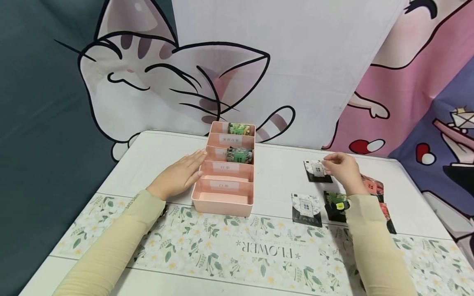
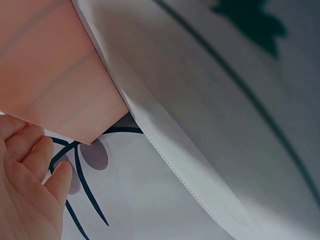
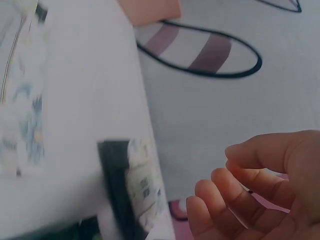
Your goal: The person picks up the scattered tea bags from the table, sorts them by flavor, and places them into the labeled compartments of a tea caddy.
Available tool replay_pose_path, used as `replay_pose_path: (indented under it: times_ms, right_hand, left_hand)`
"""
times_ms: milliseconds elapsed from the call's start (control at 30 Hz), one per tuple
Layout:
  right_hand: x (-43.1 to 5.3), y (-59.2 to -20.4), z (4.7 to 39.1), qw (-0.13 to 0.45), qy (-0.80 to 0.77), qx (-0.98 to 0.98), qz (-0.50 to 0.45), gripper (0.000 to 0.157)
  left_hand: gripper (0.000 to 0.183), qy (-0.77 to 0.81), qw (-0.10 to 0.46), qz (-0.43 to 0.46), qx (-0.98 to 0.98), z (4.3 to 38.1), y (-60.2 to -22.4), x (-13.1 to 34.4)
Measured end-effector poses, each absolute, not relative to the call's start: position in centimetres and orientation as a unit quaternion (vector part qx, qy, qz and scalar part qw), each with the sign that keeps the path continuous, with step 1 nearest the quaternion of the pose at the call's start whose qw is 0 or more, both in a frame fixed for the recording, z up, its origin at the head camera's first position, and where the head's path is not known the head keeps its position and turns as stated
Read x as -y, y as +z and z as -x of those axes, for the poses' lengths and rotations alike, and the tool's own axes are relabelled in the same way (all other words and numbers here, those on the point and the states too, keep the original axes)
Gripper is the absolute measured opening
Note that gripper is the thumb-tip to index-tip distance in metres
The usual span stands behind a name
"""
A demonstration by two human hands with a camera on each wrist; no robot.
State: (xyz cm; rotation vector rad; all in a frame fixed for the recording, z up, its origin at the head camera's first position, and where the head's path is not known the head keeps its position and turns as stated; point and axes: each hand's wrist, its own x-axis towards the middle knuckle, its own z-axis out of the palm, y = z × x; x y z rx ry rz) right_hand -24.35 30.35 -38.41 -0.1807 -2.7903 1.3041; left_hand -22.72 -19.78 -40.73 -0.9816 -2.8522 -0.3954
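Note:
My left hand (image 1: 178, 176) lies against the left side of a pink divided box (image 1: 223, 207), its fingers straight; the left wrist view shows the fingertips at the box wall (image 2: 60, 85). Over on the right, my right hand (image 1: 343, 172) hovers with loosely bent fingers by a black-and-white tea sachet (image 1: 315, 170). In the right wrist view nothing shows between the thumb and fingers of that hand (image 3: 260, 185), and the sachet (image 3: 142, 190) is to their left. Inside the box, a green sachet (image 1: 238, 129) occupies the rear compartment and a darker green one (image 1: 239, 155) a middle compartment.
Another black-and-white sachet (image 1: 306, 209) lies nearer on the white table. Partly under the right wrist are a green-and-black sachet (image 1: 331, 200) and red ones (image 1: 373, 185). Paper labels (image 1: 224, 167) mark the box dividers. A cat-print cloth (image 1: 307, 61) hangs behind the table.

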Motion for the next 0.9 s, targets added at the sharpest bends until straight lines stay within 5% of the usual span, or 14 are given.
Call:
replay_pose_path:
  times_ms: [500, 900]
  right_hand:
    - [-32.9, -41.0, 25.8, -0.012, 0.376, 0.919, 0.113, 0.036]
    - [-32.7, -41.2, 27.3, -0.034, 0.307, 0.949, 0.071, 0.037]
  left_hand:
    - [0.061, -0.130, 0.049, 0.326, 0.935, 22.7, -40.6, 19.7]
    - [0.061, -0.128, 0.050, 0.325, 0.936, 22.7, -40.7, 19.8]
